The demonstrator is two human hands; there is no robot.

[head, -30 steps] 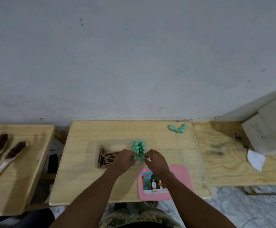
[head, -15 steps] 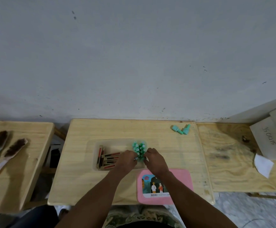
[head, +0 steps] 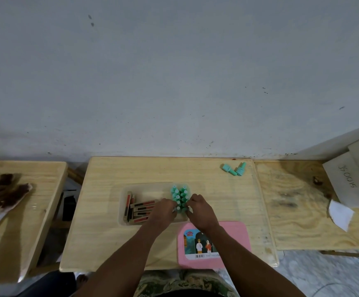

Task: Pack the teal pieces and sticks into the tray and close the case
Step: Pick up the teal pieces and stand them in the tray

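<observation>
A clear tray (head: pixel 144 185) sits mid-table. Several teal pieces (head: pixel 179 195) stand upright in two rows at its right end, and several red-and-black sticks (head: pixel 139 207) lie at its left. My left hand (head: pixel 162 211) and my right hand (head: pixel 198 209) meet at the near end of the teal rows, fingertips pinching the closest teal pieces. Loose teal pieces (head: pixel 234 169) lie at the table's far right corner. The pink case lid (head: pixel 236 234) with a picture label lies flat near the front edge, under my right forearm.
A second wooden table (head: pixel 315 211) on the right carries a grey cardboard box (head: pixel 350 181) and a white paper scrap (head: pixel 340 214). A table on the left holds two brushes (head: pixel 5 202). The wall runs just behind the tables.
My hands have stayed at the near end of the teal rows, fingers shifting slightly. The view has drifted a little, so the tables sit slightly differently in the frame.
</observation>
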